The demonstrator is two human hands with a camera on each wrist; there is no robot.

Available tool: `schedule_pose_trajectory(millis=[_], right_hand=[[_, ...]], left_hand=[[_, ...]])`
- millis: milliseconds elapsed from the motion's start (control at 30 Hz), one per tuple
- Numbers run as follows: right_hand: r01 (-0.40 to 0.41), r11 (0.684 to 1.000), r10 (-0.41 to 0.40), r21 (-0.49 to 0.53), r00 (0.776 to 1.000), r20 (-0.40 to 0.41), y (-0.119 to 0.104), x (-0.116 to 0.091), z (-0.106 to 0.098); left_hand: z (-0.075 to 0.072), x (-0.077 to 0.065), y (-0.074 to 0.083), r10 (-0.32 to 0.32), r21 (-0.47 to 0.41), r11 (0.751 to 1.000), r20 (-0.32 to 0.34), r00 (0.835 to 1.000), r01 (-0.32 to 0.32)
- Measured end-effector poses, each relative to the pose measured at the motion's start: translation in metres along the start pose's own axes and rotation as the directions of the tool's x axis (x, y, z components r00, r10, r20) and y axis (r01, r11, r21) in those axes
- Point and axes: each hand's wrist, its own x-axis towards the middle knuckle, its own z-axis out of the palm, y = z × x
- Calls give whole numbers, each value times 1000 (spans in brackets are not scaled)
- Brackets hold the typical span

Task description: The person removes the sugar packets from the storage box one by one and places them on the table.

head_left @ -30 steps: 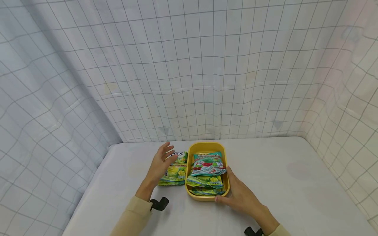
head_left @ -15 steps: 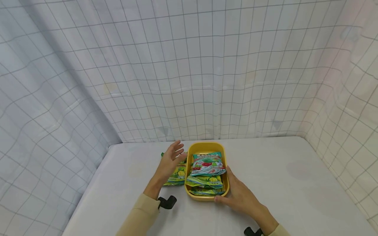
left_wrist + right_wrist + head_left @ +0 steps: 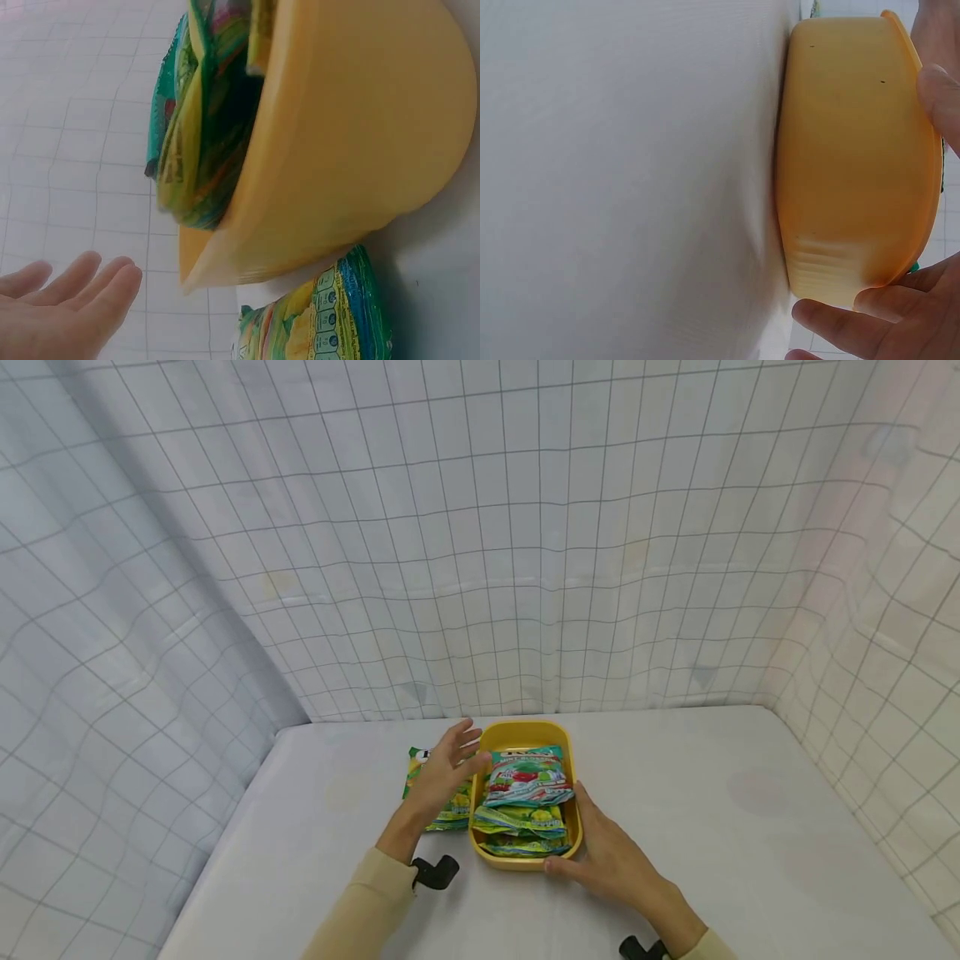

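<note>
A yellow plastic tub (image 3: 527, 863) stands on the white table. Inside it, a teal candy bag (image 3: 528, 777) with red fruit printed on it lies on top of yellow-green bags (image 3: 525, 820). My left hand (image 3: 442, 772) hovers at the tub's left rim, fingers extended; the left wrist view shows the fingers (image 3: 97, 289) straight and holding nothing. Beneath it, partly hidden, more yellow-green bags (image 3: 322, 315) lie on the table against the tub's left side. My right hand (image 3: 617, 853) holds the tub's right near corner, thumb (image 3: 939, 97) on the rim and fingers along the side wall.
White cloth with a dark grid (image 3: 525, 568) hangs behind the table (image 3: 712, 827) and on both sides. Black camera mounts (image 3: 437, 872) are strapped to both wrists, below the beige sleeves.
My left hand has moved right, from over the loose bags to the tub's left rim, uncovering the bags' left part. My right hand and the tub stay in place.
</note>
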Motion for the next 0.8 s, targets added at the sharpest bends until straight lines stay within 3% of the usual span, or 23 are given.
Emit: schedule_pose_trajectory(millis=[533,800], right_hand=[[14,1000,-14,21,1000,1,0,-1,-1],[24,1000,-24,7,1000,-2,3,-1,0]], left_hand=[[21,6,-14,-88,-26,996,66,994,90],[29,6,-17,-130,25,991,84,988,129]])
